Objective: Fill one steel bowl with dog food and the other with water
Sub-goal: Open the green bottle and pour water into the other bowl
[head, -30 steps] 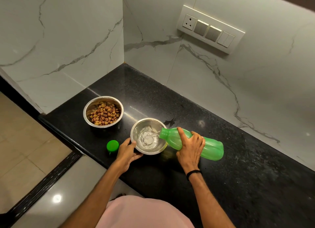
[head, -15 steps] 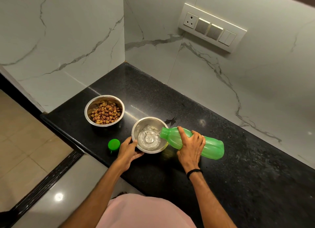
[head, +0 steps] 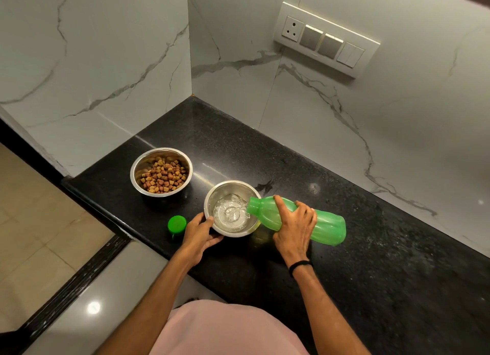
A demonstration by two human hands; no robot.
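Green plastic bottle (head: 326,225) lies near-horizontal, mouth pointing left over the right rim of the round steel bowl (head: 230,188), water (head: 228,214) running in. Right hand (head: 294,223) curls round its middle; left hand (head: 198,235) grips bowl's near-left edge on black surface (head: 371,275). 2nd steel bowl (head: 134,169), w/ kibble (head: 163,178), sits back-left.

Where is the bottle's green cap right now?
In the head view, the green cap lies on the black counter near its front edge, just left of the left hand gripping the water bowl.
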